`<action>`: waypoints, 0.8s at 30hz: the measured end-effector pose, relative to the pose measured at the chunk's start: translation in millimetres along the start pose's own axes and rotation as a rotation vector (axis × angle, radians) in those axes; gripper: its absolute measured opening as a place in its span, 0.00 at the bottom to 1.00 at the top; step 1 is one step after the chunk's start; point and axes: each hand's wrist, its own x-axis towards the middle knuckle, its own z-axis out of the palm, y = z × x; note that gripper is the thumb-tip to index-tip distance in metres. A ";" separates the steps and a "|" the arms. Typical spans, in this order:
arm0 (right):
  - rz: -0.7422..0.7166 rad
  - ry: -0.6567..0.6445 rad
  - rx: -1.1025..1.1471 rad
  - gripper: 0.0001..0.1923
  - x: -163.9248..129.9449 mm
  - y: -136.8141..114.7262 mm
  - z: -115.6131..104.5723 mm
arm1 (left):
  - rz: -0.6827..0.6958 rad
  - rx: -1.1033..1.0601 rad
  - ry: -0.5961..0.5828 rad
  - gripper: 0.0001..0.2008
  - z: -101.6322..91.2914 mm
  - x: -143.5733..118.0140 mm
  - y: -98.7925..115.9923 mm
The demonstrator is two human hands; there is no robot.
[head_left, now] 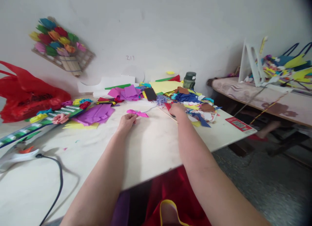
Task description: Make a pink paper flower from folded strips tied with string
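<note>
My left hand (127, 122) is closed in a pinch on a pink piece of crepe paper (142, 114), gathered at its middle like a bow. A thin strand of yarn seems to run from it to a ball of lilac yarn (161, 99). My right hand (177, 109) is at the edge of a heap of coloured paper scraps (188, 97), fingers curled down by a red item (168, 106). What those fingers hold is too blurred and hidden to make out. A thin wooden stick (168, 115) lies beside that hand.
Purple paper sheets (95, 115), a black phone (150, 94) and a dark green bottle (189, 80) lie or stand along the back. At left are a red plastic bag (29, 99), paper flowers (60, 119) and a white device (19, 157) with a black cord. Another table (243, 96) stands right.
</note>
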 end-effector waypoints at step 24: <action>0.057 0.084 0.031 0.16 -10.8 -14.1 -18.5 | -0.033 0.084 0.198 0.13 -3.6 7.1 -11.1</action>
